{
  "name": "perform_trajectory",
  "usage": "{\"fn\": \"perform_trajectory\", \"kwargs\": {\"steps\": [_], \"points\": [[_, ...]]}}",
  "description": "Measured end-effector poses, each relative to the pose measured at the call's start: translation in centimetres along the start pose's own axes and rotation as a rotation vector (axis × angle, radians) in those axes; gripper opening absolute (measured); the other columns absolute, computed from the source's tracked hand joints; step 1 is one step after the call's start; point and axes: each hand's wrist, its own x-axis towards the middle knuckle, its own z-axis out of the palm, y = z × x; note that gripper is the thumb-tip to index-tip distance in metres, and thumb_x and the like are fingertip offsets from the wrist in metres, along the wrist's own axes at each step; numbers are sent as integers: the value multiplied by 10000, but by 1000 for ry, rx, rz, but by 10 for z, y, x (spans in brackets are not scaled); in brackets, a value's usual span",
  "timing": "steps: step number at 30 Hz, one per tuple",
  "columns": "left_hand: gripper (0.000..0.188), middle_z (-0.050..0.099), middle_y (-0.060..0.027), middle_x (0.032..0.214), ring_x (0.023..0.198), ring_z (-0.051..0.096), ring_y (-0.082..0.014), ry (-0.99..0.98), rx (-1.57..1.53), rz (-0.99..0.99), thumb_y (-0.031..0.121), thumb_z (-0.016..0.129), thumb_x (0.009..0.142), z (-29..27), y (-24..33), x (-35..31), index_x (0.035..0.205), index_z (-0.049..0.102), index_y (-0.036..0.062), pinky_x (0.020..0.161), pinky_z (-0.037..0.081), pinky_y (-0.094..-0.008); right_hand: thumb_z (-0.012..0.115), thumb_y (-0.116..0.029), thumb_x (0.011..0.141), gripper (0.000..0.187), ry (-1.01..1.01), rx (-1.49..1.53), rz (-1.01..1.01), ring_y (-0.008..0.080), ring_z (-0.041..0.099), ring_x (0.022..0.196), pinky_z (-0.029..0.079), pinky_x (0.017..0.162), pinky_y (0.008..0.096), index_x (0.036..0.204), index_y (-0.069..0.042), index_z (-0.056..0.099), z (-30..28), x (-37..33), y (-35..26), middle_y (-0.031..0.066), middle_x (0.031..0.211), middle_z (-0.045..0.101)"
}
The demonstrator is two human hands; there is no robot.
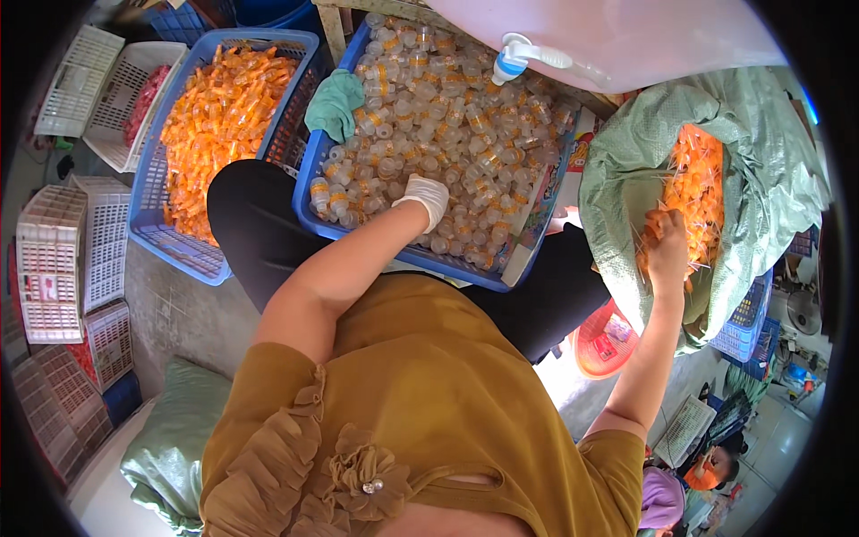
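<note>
"What does the head view give you from over there?"

"Looking down past a mustard-brown top (429, 358), I see a blue tray (483, 276) heaped with small clear bottles (483, 116), each banded in orange. A green cloth (335, 105) hangs over its left edge. My left hand (428, 201), in a white glove, reaches across the near edge and touches the bottles just inside."

"And that grip?"

"The fingers point down into the heap, partly hidden. I can't tell how far they're spread or whether they have hold of a bottle."

"The right?"

"My right hand (664, 237) is bare and inside the mouth of a pale green woven sack (617, 179), beyond the tray's right edge. It's at the left side of a pile of orange pieces (698, 188) with thin, clear spikes. The fingers look bent, touching the pile; I can't make out whether the grip is closed on a piece."

"What else is around?"

"Left of the tray, a blue basket (179, 243) holds more orange items (224, 130). Above the tray's far edge, a white and blue tap (514, 61) juts from a pale pink container (626, 31)."
</note>
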Motion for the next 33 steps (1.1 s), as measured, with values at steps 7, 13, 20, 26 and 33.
{"fn": "perform_trajectory", "kwargs": {"steps": [7,13,20,26,33], "points": [[309,690,-135,1002,929,668,-259,703,-1330,112,135,727,774,33,-58,-1,1062,662,43,827,506,-359,647,8,756,212,397,65,66,310,628,670,508,644,394,932,-41,539,-26,18,-13,118,787,636],[353,631,-59,1098,982,591,-125,720,-1363,273,48,702,831,-98,-13,-102,1159,574,37,864,481,-256,675,-36,807,294,254,358,-409,251,623,662,492,627,339,1097,-73,646,-42,37,-138,103,818,653],[313,620,-66,1128,950,578,-123,798,-2112,619,66,666,878,-97,9,-116,1172,571,11,877,465,-273,708,-93,788,227,136,335,-565,272,614,693,474,627,353,1011,-81,669,-6,49,-196,95,792,633],[436,638,-30,1091,909,568,-73,778,-1844,355,136,677,890,-93,-16,-105,1281,543,-2,813,465,-228,713,-44,825,237,77,1226,-207,100,598,769,472,707,256,1058,-34,667,-42,66,-194,6,880,656],[430,637,-55,1124,986,588,-95,914,-1851,444,53,643,896,-107,-7,-89,1308,528,9,856,476,-227,733,-57,814,238,220,1154,-332,63,541,819,439,756,208,1046,-29,687,-75,95,-230,-14,935,659]]}}
